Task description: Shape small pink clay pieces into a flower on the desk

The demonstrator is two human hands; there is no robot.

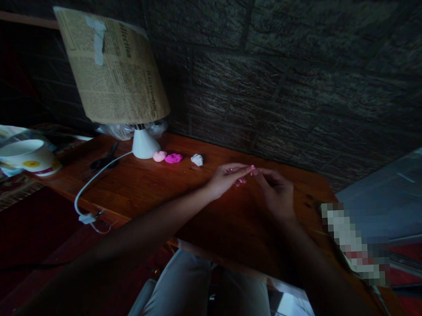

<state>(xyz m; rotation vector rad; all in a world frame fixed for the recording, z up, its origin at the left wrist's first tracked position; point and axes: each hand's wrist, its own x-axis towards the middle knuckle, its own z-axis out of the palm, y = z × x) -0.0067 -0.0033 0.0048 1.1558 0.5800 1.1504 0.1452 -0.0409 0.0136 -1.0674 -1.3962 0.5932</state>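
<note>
Over the wooden table [194, 186], my left hand [227, 178] reaches in with thumb and fingers closed in a pinch. My right hand [278, 192] meets it from the other side, its thumb and fingertips pinched together close to the left fingertips. A tiny pink spot shows where they meet; whether it is a bit of clay or a fingernail I cannot tell. Behind the left hand lie soft clay-like lumps: a light pink lump [159, 156] touching a magenta lump [173, 158], and a white lump [197, 159] slightly apart.
A lamp [145, 144] with a newsprint shade stands at the back, its white cord [93, 181] running over the front edge. Dark scissors [104, 160] and a white cup [29, 156] are left. A blurred-out object [352, 242] lies at right; a stone wall [263, 81] rises behind.
</note>
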